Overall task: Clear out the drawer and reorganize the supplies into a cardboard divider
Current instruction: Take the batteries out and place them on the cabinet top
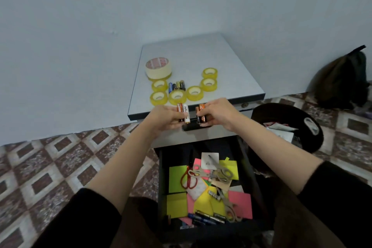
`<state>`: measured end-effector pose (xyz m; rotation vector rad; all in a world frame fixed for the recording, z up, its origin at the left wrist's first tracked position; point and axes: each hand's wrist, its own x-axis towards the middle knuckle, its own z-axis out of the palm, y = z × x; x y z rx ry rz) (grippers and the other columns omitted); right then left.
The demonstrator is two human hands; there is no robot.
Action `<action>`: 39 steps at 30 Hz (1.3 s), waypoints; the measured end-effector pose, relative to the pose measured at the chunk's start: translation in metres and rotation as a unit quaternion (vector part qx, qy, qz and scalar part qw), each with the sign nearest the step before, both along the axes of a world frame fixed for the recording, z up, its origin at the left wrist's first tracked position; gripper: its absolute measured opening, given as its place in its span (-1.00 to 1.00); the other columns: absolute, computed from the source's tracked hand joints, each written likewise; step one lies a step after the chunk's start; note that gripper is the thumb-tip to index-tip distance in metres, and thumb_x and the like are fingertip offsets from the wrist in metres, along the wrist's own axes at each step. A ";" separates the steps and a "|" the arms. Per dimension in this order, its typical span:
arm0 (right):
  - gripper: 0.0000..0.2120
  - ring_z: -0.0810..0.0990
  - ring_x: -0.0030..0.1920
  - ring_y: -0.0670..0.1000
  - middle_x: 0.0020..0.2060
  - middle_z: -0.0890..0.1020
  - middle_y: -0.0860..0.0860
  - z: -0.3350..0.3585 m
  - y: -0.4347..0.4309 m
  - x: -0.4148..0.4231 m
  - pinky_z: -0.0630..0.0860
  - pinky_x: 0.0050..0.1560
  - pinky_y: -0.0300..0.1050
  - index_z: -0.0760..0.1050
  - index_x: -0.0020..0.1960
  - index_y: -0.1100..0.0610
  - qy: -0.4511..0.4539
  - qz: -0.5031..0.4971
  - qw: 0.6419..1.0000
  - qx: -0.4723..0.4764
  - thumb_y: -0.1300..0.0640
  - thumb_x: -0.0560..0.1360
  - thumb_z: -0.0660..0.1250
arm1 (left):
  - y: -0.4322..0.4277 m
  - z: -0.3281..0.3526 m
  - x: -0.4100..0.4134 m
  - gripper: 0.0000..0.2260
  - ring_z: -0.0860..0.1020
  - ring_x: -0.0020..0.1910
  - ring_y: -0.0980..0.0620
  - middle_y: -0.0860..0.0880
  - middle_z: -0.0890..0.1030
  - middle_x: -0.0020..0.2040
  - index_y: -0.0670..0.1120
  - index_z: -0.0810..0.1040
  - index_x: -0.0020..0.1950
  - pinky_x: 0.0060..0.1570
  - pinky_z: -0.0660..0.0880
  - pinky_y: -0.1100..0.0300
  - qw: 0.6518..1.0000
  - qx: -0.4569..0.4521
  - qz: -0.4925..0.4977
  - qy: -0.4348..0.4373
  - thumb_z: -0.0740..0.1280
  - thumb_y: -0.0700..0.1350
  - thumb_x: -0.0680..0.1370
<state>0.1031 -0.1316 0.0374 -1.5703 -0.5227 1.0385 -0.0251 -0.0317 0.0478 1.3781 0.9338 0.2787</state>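
**Drawer clear-out: barely a third done, I'd guess**

Both hands were busy. The left hand (171,117) pinched a couple of batteries (185,112), and the right hand (217,115) gripped another pair (201,116), side by side. Just beyond them, the cabinet top (221,62) held small tape rolls (177,96), a masking tape roll (159,67) and a few loose cells (177,86). Back toward the elbows, the drawer (162,187) was full of sticky notes (177,177), scissors (189,177) and more cells (207,218). No cardboard divider was in sight, so sorting hadn't begun.

Home room, tiled floor (60,167), drawer cabinet (201,66)
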 end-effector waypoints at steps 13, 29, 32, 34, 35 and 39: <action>-0.80 0.53 -0.37 0.07 -0.21 0.53 0.11 0.042 0.068 0.067 0.59 -0.49 -0.14 0.53 -0.03 0.21 -0.091 -0.020 0.995 0.017 0.44 0.42 0.35 | 0.077 0.048 0.082 -0.77 0.56 -0.42 0.08 -0.13 0.57 -0.22 -0.22 0.51 -0.09 -0.48 0.52 0.33 0.981 0.155 0.008 0.117 0.51 -0.24 0.36; -0.82 0.56 -0.38 0.15 -0.24 0.53 0.15 0.021 0.086 0.115 0.61 -0.45 -0.03 0.52 -0.19 0.22 -0.095 -0.058 0.994 0.011 0.48 0.40 0.34 | 0.097 0.036 0.146 -0.80 0.52 -0.64 0.09 -0.16 0.57 -0.35 -0.25 0.44 -0.24 -0.56 0.47 0.32 0.917 0.216 -0.123 0.312 0.47 -0.27 0.40; -0.83 0.56 -0.37 0.15 -0.24 0.53 0.15 0.020 0.086 0.116 0.62 -0.42 -0.01 0.53 -0.16 0.24 -0.096 -0.051 0.994 0.012 0.48 0.39 0.34 | 0.098 0.032 0.150 -0.80 0.54 -0.56 0.08 -0.14 0.57 -0.34 -0.24 0.44 -0.22 -0.52 0.47 0.31 0.909 0.213 -0.130 0.334 0.46 -0.24 0.42; -0.83 0.57 -0.36 0.16 -0.24 0.53 0.14 0.019 0.086 0.116 0.62 -0.42 -0.01 0.54 -0.12 0.26 -0.096 -0.049 0.994 0.013 0.48 0.39 0.35 | 0.099 0.031 0.151 -0.81 0.54 -0.45 0.04 -0.14 0.57 -0.35 -0.24 0.44 -0.22 -0.42 0.48 0.29 0.907 0.216 -0.128 0.337 0.45 -0.25 0.42; -0.83 0.57 -0.36 0.16 -0.24 0.53 0.13 0.019 0.086 0.115 0.62 -0.43 -0.02 0.54 -0.10 0.26 -0.098 -0.049 0.994 0.012 0.48 0.39 0.35 | 0.099 0.030 0.152 -0.80 0.54 -0.41 0.02 -0.15 0.58 -0.36 -0.24 0.44 -0.22 -0.36 0.49 0.27 0.907 0.220 -0.126 0.338 0.46 -0.25 0.42; -0.83 0.57 -0.36 0.16 -0.23 0.53 0.13 0.017 0.087 0.113 0.61 -0.46 -0.05 0.55 -0.10 0.27 -0.097 -0.049 0.994 0.015 0.48 0.38 0.36 | 0.100 0.029 0.154 -0.79 0.58 -0.33 -0.05 -0.17 0.60 -0.27 -0.26 0.47 -0.20 -0.12 0.55 0.16 0.906 0.228 -0.123 0.335 0.49 -0.23 0.39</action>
